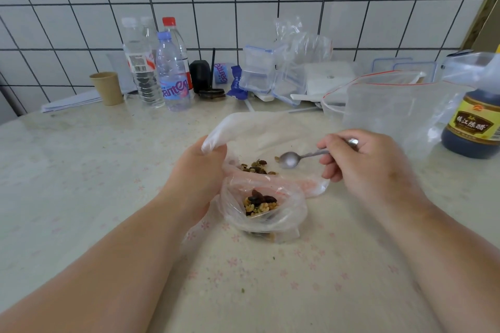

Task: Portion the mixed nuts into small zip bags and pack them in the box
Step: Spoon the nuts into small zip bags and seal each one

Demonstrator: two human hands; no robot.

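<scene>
- A small clear zip bag (263,211) sits on the pale flower-printed tabletop (81,170) between the two forearms, its mouth gaping upward, with a heap of mixed nuts (260,204) inside.
- Just behind it lies a larger thin white plastic bag (259,130), its opening spread wide, with a few loose nuts and seeds (257,165) left on its floor.
- The left hand (201,178) pinches the raised rim of the white bag, fingers curled round the plastic.
- The right hand (362,159) grips the handle of a small metal spoon (290,159), fingers closed round it; the bowl looks empty and hovers over the white bag near the loose nuts.
- Right of the hands stands a big clear zip bag with a red seal line (392,105), and beside it a dark vinegar bottle with a yellow label (472,127).
- Along the tiled wall stand clear water bottles (173,73), a brown paper cup (107,88) and stacked clear lidded containers (257,70).
</scene>
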